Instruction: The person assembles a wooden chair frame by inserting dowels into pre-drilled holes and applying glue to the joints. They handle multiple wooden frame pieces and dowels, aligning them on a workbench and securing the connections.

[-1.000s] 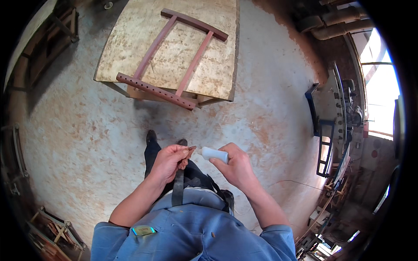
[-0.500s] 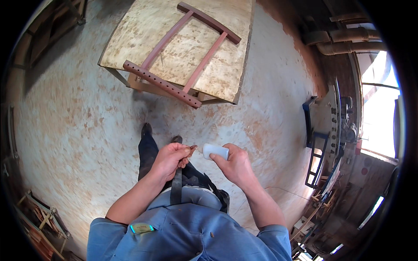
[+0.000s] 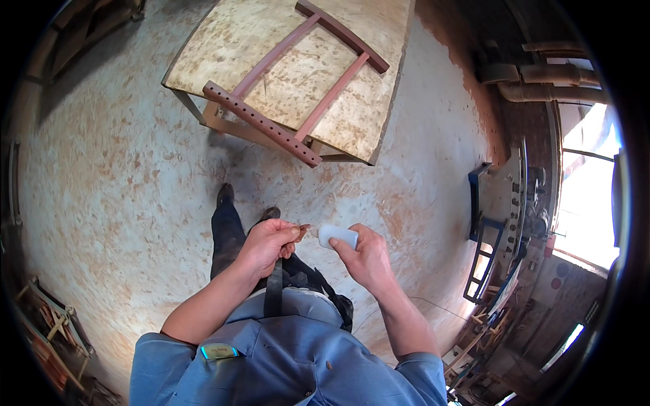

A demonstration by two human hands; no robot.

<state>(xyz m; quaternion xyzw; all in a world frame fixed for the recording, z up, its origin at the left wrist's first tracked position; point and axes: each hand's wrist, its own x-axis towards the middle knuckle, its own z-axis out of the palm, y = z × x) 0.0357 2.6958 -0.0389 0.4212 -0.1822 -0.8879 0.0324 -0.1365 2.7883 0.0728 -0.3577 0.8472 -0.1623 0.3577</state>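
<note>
In front of my waist, my left hand [image 3: 269,245] pinches a small reddish-brown piece [image 3: 304,231], possibly wood, between thumb and fingers. Most of that piece is hidden by the fingers. Just to the right, my right hand [image 3: 367,256] grips a whitish squeeze bottle [image 3: 338,237], which lies on its side with its narrow end toward the brown piece. A small gap seems to separate the two; contact cannot be made out. Ahead, a reddish-brown wooden frame [image 3: 261,124] with a row of holes along its near rail rests on a table, that rail jutting past the table's edge.
The stained worktable [image 3: 365,101] stands ahead on a dusty floor [image 3: 122,183]. To the right are a machine with a blue frame [image 3: 482,260] and thick pipes [image 3: 552,73] along the wall. A rack of wood pieces [image 3: 59,325] sits at the lower left.
The view has shifted slightly, so the table and frame appear a little farther right. Both hands keep nearly the same pose, still holding the brown piece and the bottle.
</note>
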